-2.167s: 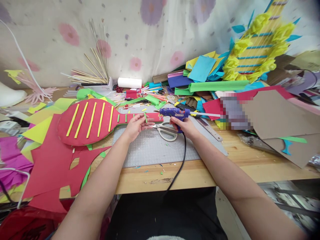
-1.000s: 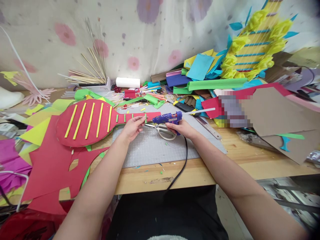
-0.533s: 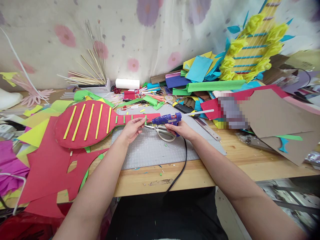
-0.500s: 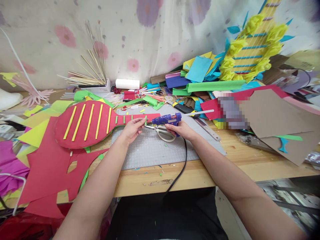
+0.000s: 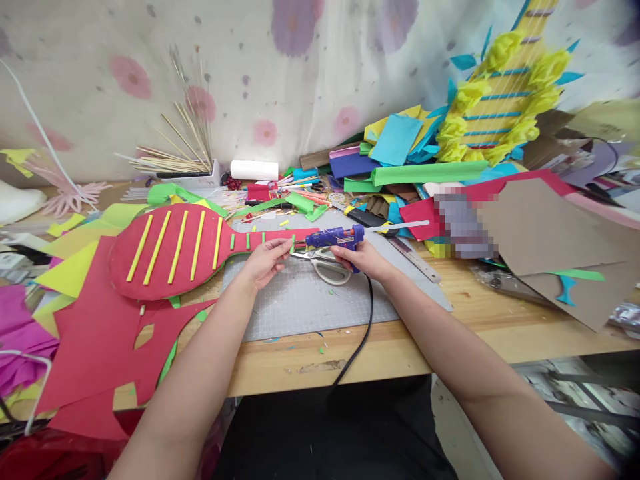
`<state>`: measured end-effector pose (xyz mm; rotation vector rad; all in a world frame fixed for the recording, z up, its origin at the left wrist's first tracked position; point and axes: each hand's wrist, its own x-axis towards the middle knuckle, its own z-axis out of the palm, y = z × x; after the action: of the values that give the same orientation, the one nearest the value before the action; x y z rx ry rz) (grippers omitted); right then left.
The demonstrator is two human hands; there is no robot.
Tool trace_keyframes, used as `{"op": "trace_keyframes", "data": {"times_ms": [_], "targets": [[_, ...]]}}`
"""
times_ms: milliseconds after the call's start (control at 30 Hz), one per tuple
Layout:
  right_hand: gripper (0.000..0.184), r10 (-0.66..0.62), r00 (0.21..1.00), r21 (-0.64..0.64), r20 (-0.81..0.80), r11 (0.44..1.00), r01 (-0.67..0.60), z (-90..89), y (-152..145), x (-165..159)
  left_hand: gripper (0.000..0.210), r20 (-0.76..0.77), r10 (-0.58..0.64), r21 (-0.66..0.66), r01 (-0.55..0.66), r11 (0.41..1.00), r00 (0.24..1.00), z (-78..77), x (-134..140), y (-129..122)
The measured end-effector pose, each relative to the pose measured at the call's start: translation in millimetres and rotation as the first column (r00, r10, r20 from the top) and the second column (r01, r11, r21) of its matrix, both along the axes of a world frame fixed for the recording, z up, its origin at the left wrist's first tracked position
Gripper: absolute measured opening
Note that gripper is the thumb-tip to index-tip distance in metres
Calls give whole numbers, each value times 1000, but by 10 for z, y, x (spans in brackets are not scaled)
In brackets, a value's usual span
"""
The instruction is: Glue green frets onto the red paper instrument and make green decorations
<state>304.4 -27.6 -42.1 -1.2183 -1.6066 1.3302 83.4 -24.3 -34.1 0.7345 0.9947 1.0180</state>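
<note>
No text I can read anywhere. The blue glue gun point(image 5: 334, 237) in my right hand point(image 5: 361, 257) has a pale label strip on its barrel, just above my fingers, print too small to make out. The grey cutting mat point(image 5: 320, 300) under my fingertips shows a faint grid, no legible numbers. The metal ruler point(image 5: 415, 259), just right of my right hand's fingers, has markings too blurred to read. One patch further right of my fingers is pixelated point(image 5: 463, 223). Nothing legible near my left hand point(image 5: 263, 262) either.
</note>
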Motion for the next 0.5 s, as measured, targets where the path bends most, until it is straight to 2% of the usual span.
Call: {"op": "trace_keyframes", "data": {"times_ms": [200,500], "targets": [[48,-21,1000,-19,-17,1000,21,33,-3,-4,32,-1,-26,8,26,1000,1000,-8,-4,-5],[48,-28,1000,29,-5,999,28,33,7,2,31,9,-28,-15,28,999,1000,2,5,-15]]}}
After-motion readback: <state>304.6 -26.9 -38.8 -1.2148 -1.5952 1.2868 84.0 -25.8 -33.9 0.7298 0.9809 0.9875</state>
